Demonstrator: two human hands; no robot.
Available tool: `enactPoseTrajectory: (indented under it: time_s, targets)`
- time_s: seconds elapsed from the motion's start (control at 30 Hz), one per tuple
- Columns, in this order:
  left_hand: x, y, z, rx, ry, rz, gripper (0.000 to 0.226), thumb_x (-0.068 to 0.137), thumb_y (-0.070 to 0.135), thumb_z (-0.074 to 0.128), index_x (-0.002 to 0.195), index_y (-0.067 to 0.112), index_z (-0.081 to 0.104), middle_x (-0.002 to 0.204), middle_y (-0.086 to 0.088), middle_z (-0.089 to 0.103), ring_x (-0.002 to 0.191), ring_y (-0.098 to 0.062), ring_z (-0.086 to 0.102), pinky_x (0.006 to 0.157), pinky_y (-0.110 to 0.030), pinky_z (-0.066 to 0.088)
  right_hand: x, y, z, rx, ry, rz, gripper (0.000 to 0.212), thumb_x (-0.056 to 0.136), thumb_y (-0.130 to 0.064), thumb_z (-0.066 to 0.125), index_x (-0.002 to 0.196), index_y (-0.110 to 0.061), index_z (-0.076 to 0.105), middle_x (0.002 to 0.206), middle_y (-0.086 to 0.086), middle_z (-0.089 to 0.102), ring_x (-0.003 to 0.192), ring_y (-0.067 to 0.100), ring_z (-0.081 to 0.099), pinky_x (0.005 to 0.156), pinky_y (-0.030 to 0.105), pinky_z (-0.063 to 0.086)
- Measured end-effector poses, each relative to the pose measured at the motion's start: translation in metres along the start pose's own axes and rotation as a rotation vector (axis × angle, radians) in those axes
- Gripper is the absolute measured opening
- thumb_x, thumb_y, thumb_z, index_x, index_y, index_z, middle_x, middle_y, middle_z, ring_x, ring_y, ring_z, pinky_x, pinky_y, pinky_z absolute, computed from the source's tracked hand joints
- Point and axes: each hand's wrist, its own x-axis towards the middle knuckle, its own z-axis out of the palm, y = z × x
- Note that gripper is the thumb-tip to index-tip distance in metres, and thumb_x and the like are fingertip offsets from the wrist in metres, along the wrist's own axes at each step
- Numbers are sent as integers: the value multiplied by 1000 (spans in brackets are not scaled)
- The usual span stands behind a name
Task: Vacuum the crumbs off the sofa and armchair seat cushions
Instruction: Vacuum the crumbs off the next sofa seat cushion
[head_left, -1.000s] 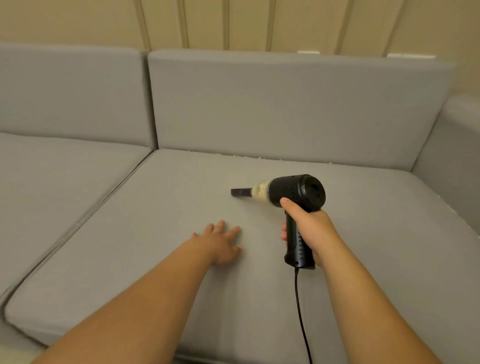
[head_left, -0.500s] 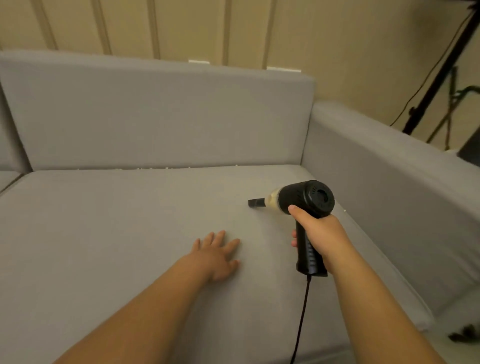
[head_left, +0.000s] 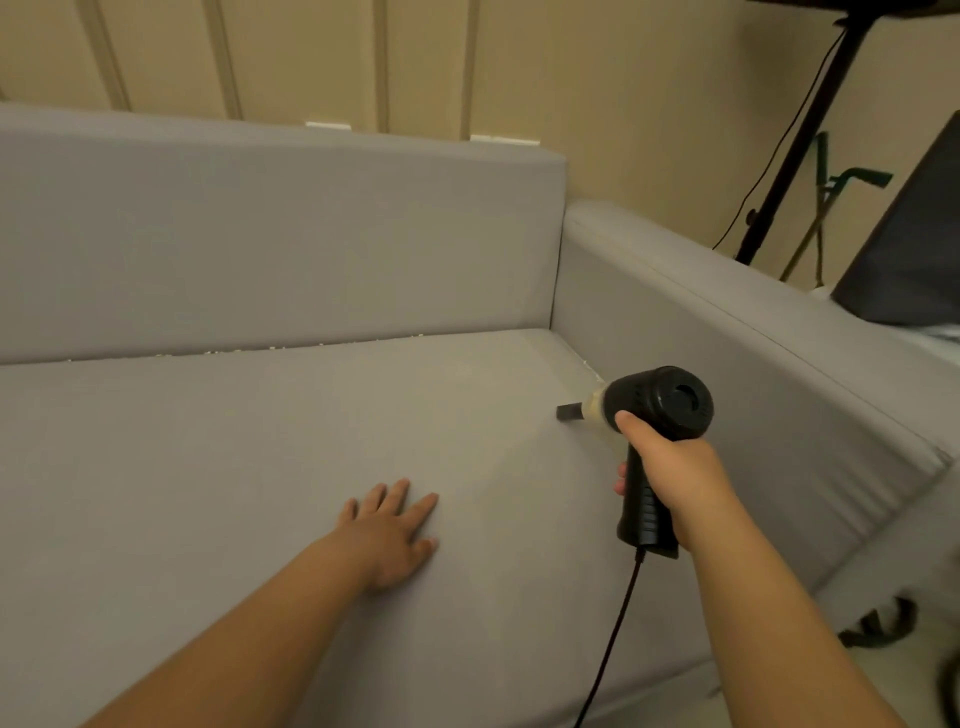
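Crumbs (head_left: 291, 349) line the seam beyond our flat left hand (head_left: 387, 538); our right hand (head_left: 670, 475) grips the handheld vacuum (head_left: 649, 415), armrest (head_left: 753, 332) beside.

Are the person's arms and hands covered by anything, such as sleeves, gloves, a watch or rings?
Nothing shows. Both forearms are bare as far as the frame reaches, with no sleeve edge in view. The left hand and right hand wear no gloves, and no watch, band or ring is visible on either wrist or on the fingers that show.
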Motion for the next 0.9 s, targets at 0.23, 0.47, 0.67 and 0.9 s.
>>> enactPoseTrajectory:
  time_s: [0.23, 0.47, 0.67, 0.9]
  targets:
    - [-1, -4, -1, -18, -13, 4, 68, 103, 67, 24, 162, 49, -5, 173, 3, -16, 159, -25, -11, 128, -50, -3, -14, 2, 41, -98, -263, -6, 34, 91, -42, 80, 106, -13, 71, 89, 17, 79, 67, 24, 76, 68, 36, 63]
    - [-5, -12, -1, -26, -17, -12, 67, 104, 66, 24, 162, 49, -5, 173, 3, -16, 159, -24, -11, 128, -50, -2, 3, 2, 31, -77, -15, -63, 31, 91, -41, 79, 93, -12, 71, 78, 13, 77, 69, 27, 76, 83, 46, 64]
    - [-10, -15, 0, -34, -13, -1, 67, 104, 66, 24, 162, 48, -5, 173, 3, -16, 159, -23, -13, 128, -50, -4, 21, 11, 51, -12, -8, -98, 31, 92, -41, 77, 99, -12, 71, 81, 13, 75, 72, 29, 75, 76, 41, 62]
    - [-2, -30, -4, -63, 13, -25, 67, 104, 66, 24, 162, 49, -6, 172, 3, -17, 159, -23, -14, 127, -51, -5, 43, 11, 108, 63, -184, -55, 29, 94, -40, 77, 104, -14, 68, 88, 14, 75, 72, 24, 74, 67, 36, 59]
